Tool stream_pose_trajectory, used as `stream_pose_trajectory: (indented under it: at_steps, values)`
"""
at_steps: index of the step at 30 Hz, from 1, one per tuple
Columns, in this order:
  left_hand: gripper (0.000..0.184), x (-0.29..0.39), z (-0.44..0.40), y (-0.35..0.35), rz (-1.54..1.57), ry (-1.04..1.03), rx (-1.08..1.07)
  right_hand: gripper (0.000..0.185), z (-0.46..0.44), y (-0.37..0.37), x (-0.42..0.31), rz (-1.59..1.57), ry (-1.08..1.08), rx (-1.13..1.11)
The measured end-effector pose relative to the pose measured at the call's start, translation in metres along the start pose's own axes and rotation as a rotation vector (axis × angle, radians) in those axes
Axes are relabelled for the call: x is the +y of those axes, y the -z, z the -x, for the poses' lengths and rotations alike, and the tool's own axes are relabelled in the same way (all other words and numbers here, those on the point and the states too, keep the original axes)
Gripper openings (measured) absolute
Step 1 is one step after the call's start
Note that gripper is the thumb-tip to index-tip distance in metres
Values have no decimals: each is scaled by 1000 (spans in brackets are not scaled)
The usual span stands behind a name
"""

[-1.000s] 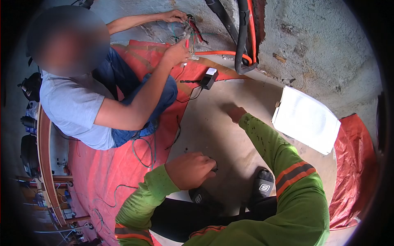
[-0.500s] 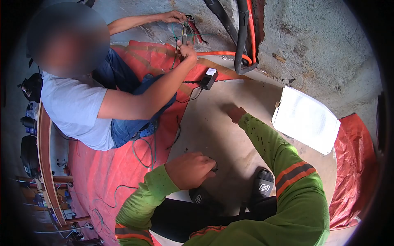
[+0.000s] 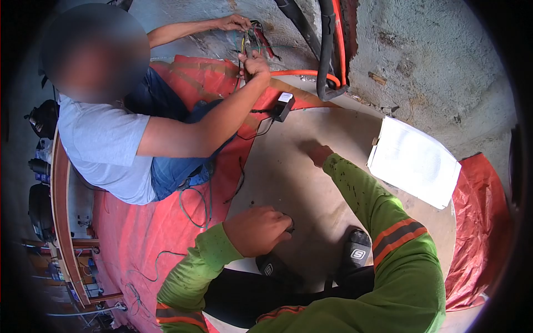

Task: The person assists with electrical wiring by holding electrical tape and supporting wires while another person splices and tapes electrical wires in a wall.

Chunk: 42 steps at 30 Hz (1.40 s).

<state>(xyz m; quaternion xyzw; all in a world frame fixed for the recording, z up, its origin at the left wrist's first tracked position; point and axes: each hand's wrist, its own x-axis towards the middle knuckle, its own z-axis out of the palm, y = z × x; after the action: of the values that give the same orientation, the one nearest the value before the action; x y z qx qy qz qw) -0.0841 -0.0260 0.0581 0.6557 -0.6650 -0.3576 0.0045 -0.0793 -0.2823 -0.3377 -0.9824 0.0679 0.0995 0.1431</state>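
My left hand (image 3: 258, 230) is closed, its fingers curled above my knees. A small dark thing (image 3: 290, 226) shows at the fingertips, too little of it to name. Farther out, my right hand (image 3: 318, 155) is low over the beige board (image 3: 294, 183), near a shadow; its fingers are mostly hidden. Both arms wear green sleeves with orange and grey bands. White papers (image 3: 413, 161) lie to the right of my right forearm. A black power adapter (image 3: 283, 106) with a white label lies beyond my right hand, on the board's far edge.
At left, a co-worker (image 3: 105, 144) sits on red sheeting (image 3: 133, 238), both hands at wires (image 3: 252, 41) by the wall. Black pipes (image 3: 327, 50) and an orange conduit (image 3: 302, 72) run down the wall. Loose green cable (image 3: 191, 208) lies on the sheeting. Crumpled red plastic (image 3: 480, 222) is at right.
The co-worker's lower hand and forearm have shifted slightly right at the wires, and the body leans a little right. Both of my hands stay in place.
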Motion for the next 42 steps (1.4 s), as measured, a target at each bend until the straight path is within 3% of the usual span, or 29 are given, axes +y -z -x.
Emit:
stream_pose_trajectory:
  at_steps: [14,23,42]
  values:
    - [23,0,-1,4,7,-1,-15,20,-6,-11,5,-14,10,41]
    - [23,-2,-1,2,15,-9,-5,21,19,37,-16,-136,-48,125]
    - [23,-1,1,2,20,11,-13,17,25,51,-21,-154,-56,126]
